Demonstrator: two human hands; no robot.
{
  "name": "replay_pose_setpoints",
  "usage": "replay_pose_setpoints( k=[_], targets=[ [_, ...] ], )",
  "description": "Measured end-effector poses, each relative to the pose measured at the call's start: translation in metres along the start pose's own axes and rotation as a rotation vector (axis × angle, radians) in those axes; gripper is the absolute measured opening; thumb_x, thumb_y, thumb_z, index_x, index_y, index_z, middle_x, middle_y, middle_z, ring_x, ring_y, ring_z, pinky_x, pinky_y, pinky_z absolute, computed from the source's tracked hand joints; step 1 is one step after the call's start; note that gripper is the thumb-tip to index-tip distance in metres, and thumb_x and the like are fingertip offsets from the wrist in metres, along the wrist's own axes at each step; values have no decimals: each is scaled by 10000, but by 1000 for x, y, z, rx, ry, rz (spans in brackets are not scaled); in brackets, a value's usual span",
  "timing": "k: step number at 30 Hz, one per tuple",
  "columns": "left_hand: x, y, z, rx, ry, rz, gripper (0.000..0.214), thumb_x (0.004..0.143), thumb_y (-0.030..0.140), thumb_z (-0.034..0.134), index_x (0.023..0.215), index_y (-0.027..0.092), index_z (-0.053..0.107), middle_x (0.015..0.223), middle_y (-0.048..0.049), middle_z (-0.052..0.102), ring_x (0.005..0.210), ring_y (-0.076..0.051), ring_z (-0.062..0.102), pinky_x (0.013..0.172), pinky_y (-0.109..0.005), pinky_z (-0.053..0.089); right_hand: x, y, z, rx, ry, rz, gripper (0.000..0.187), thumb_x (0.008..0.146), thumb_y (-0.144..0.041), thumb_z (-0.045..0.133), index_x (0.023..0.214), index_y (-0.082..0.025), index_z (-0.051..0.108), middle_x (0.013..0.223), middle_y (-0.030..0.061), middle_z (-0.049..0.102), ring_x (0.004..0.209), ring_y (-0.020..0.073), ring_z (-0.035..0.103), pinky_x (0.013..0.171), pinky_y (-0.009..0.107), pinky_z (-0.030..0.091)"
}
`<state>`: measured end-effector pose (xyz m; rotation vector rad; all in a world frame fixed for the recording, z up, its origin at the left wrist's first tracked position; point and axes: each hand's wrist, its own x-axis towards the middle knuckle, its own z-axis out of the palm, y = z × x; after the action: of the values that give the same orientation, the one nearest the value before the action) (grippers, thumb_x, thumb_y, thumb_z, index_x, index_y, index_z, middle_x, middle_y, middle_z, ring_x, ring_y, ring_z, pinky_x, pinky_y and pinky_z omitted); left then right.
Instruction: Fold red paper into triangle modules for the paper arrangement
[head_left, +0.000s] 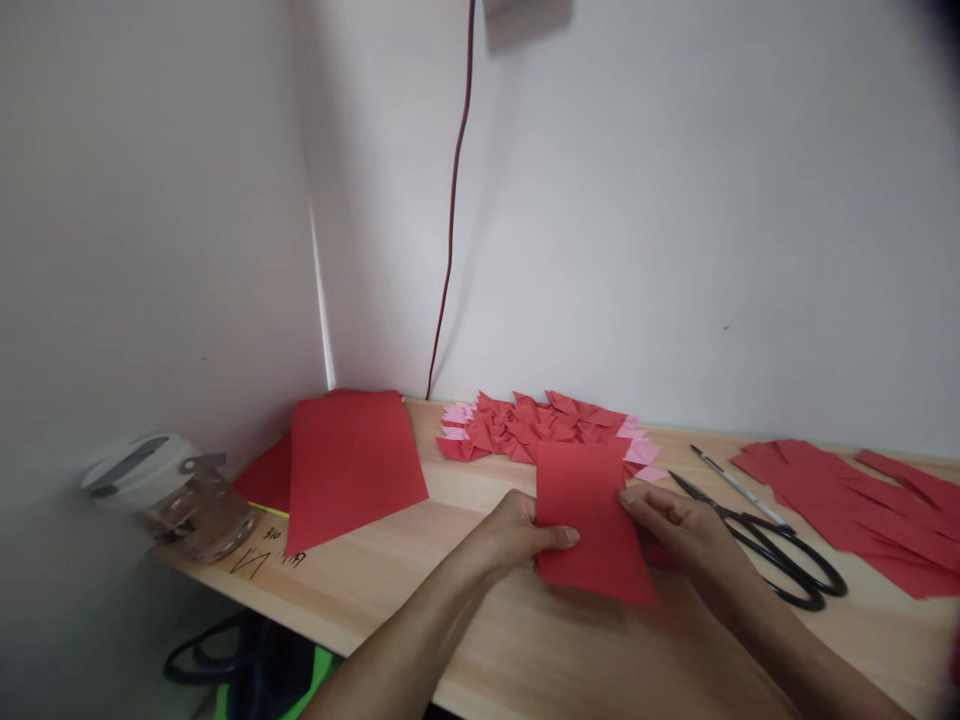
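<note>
A small red paper sheet [592, 520] is held just above the wooden table [420, 590], near its front. My left hand [517, 535] pinches the sheet's left edge with the thumb on top. My right hand [679, 525] grips its right edge with the fingers curled. Behind the sheet lies a heap of folded red and pink paper pieces [544, 425].
Black-handled scissors [772, 545] and a thin pen [739, 487] lie right of my hands. Red paper strips [862, 500] cover the right end. A stack of large red sheets [349, 465] lies at the left, a tape dispenser [169, 490] by the corner. A red cable [450, 230] hangs down the wall.
</note>
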<state>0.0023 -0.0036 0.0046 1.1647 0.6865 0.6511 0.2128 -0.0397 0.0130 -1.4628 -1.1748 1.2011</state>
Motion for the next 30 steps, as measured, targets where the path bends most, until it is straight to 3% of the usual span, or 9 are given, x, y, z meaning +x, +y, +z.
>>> replay_pose_setpoints(
  k=[3,9,14,25,30],
  targets=[
    [-1,-1,-1,-8,-16,-6,490,588,380,821,979,99,732,957,-127,711,827,-220,658,780,-325,483,-1,-2,1,6,15,2,404,721,-597,634,742,-194,611,762,21,601,650,155,546,535,240,422],
    [-4,0,1,21,-72,-27,422,607,311,810,971,112,736,1000,-112,707,846,-205,647,819,-322,466,-5,-9,-2,20,45,-91,396,768,-549,624,637,-195,502,599,-28,479,558,113,454,520,224,384],
    [-5,1,2,19,-76,-35,426,604,302,810,980,116,735,1001,-106,706,848,-204,644,826,-328,463,-5,-7,-4,43,0,-122,391,807,-561,567,686,-189,557,680,3,553,626,147,517,573,252,439],
    [-6,2,2,56,-73,-74,402,592,320,815,937,125,744,968,-93,709,833,-198,641,805,-311,463,-4,-8,-5,84,126,-103,378,779,-559,599,679,-195,572,639,-14,558,590,135,511,553,236,449],
    [0,-1,4,-18,60,-19,494,552,373,836,939,82,738,932,-134,711,842,-241,652,823,-360,476,-3,-5,1,84,-3,-7,432,746,-625,588,700,-196,610,632,14,617,561,158,560,504,253,444]
  ],
)
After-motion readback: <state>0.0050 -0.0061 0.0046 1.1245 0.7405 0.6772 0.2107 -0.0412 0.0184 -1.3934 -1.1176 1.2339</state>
